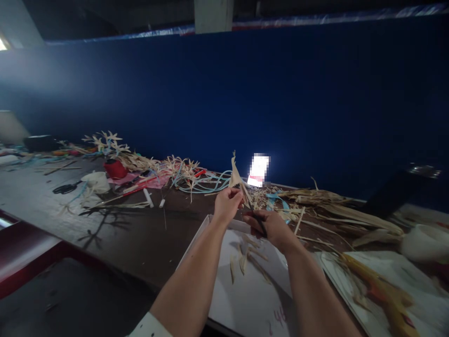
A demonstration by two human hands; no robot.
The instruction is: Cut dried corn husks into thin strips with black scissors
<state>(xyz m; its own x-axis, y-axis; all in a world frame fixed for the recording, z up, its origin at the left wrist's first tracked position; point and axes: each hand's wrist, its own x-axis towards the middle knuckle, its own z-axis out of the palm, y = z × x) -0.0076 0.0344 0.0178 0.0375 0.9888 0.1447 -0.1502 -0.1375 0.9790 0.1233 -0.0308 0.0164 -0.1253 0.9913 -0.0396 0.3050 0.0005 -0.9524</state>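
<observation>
My left hand (227,202) is closed around a pale dried husk strip (235,174) that points upward above a white tray (210,232). Just to its right, my right hand (270,228) grips black scissors (260,225), whose blades reach up to the base of the strip. Both hands hover over the far end of the tray. Several cut husk pieces (245,260) lie on the tray's white surface below the hands.
A long dark table (115,234) carries heaps of dried husks (326,206), blue cords (199,183), a red spool (115,168), a white roll (96,181) and another pair of black scissors (65,188). A bright screen (258,169) stands against the blue wall. At right lies a white board (382,281) with yellow material.
</observation>
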